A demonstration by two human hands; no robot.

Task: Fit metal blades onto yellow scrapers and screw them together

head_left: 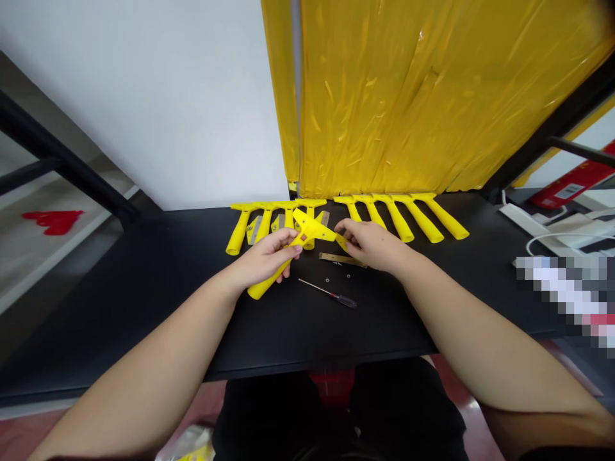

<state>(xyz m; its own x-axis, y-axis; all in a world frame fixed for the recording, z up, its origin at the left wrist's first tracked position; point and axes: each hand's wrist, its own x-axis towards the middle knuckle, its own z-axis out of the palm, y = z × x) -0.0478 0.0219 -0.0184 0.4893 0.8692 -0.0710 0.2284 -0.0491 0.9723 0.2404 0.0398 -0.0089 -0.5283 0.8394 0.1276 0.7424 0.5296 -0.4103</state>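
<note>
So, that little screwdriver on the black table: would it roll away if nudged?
Probably, yes: the screwdriver looks round and slender, so a nudge could set it rolling across the flat table. Its thin metal shaft looks stiff, not floppy. It is likely light, with the dark handle perhaps the heavier end.

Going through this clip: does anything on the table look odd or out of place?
A coarse pixelated block hides the right end of the black tabletop, so whatever lies there cannot be seen. A bare flat metal strip also lies loose, apart from the row of yellow plastic scraper handles.
</note>
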